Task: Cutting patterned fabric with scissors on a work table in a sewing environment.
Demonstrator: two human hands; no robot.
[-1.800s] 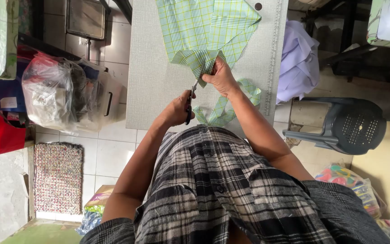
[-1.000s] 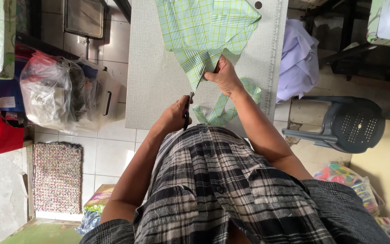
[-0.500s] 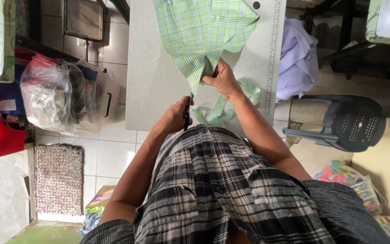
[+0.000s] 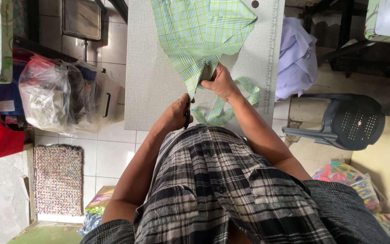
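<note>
A green plaid fabric lies spread on a grey table, narrowing to a point near the front edge. My right hand pinches that narrow end and holds it taut. My left hand is closed on dark scissors, whose blades point up into the fabric just beside the right hand. A cut plaid strip loops down over the table's front edge below the right hand.
A ruler scale runs along the table's right edge. Lilac cloth hangs to the right, above a black plastic chair. Clear plastic bags and a woven mat are on the tiled floor at left.
Both hands stay at the fabric's narrow end. The scissors have worked slightly further into the cloth, and the right hand has shifted its grip a little.
</note>
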